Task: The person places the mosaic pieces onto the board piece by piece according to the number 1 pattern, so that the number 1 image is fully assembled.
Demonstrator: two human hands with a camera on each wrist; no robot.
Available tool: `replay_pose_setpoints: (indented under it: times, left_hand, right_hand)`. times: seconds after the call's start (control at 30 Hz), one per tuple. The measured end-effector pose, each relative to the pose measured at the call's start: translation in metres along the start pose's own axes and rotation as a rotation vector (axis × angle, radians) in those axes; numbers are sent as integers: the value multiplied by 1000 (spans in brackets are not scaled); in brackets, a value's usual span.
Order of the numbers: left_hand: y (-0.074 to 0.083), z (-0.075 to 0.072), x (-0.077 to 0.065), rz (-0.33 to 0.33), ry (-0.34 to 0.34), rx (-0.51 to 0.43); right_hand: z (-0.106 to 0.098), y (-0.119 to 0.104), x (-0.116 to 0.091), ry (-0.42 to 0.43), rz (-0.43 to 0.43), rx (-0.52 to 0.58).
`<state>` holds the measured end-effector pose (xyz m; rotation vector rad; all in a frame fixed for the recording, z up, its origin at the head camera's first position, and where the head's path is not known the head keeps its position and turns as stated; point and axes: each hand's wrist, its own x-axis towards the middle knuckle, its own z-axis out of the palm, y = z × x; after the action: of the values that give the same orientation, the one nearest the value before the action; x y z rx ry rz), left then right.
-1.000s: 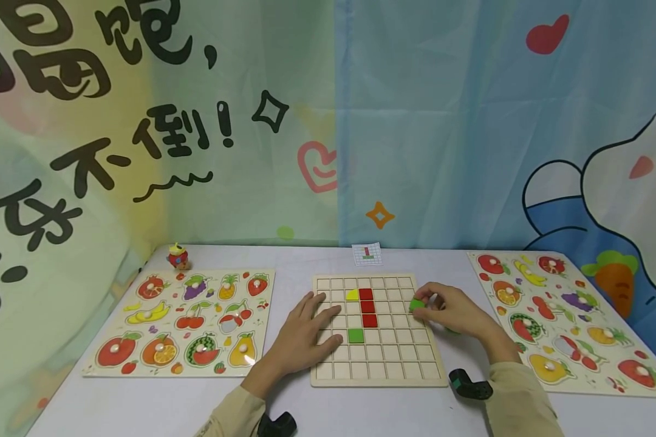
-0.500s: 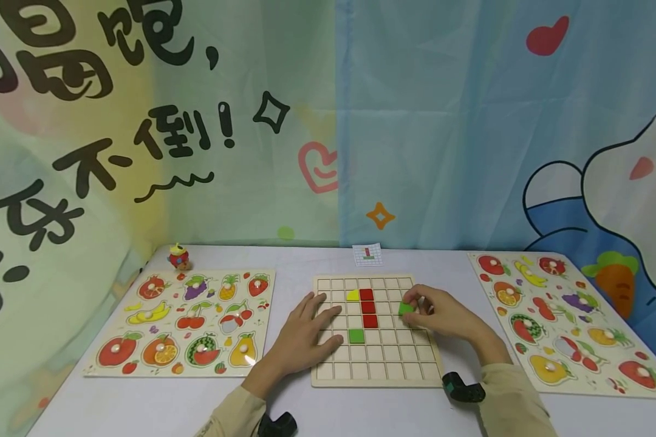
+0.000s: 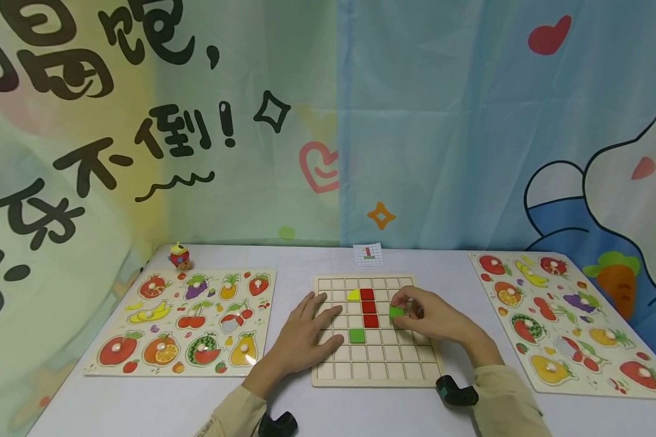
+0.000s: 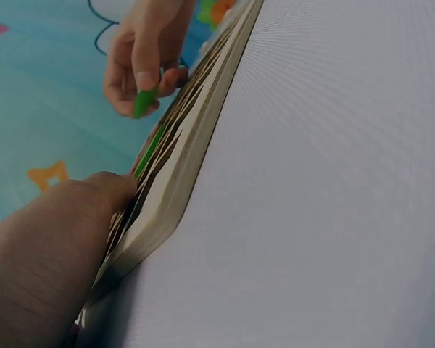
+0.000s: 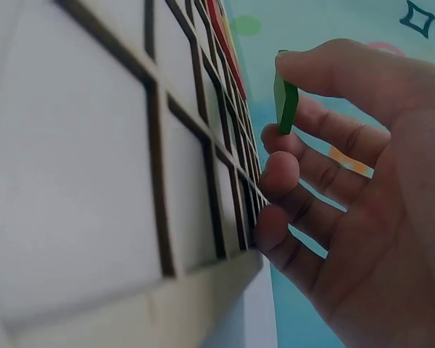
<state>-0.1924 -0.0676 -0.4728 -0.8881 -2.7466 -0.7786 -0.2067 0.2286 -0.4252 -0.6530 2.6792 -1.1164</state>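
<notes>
A wooden grid board (image 3: 382,381) lies in the middle of the white table. Set in its cells are a yellow tile (image 3: 353,295), a column of red tiles (image 3: 370,307) and a green square tile (image 3: 356,335). My right hand (image 3: 437,312) pinches another green tile (image 3: 396,311) between thumb and fingers over the board's right half; the right wrist view shows this green tile (image 5: 285,98) held on edge above the grid. My left hand (image 3: 305,337) lies spread over the board's left edge, fingers extended, with its thumb (image 4: 109,190) at the frame in the left wrist view.
Fruit puzzle boards lie at the left (image 3: 183,321) and right (image 3: 568,328). A small patterned card (image 3: 368,255) is at the table's back edge, a toy figure (image 3: 180,257) at the back left. Printed curtains (image 3: 415,121) hang behind. Dark wrist devices sit by both sleeves.
My right hand has moved left with the green tile, from the board's right edge to over its right-hand cells. The left hand stays in place.
</notes>
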Motion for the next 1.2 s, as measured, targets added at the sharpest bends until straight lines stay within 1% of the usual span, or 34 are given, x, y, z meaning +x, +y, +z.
replay_pose_setpoints:
  times: [0.13, 0.43, 0.8, 0.97, 1.2]
  left_hand:
    - [0, 0, 0, -1, 2, 8]
    - [0, 1, -1, 7, 6, 17]
    - [-1, 1, 0, 2, 6, 12]
    - [0, 1, 1, 7, 8, 12]
    - [0, 0, 1, 4, 4, 18]
  right_hand:
    - [5, -3, 3, -28, -19, -6]
    - [13, -12, 3, -50, -39, -15]
    - [15, -16, 4, -79, -88, -23]
    - [19, -18, 7, -113, -98, -34]
    - [24, -22, 9, -133, -110, -36]
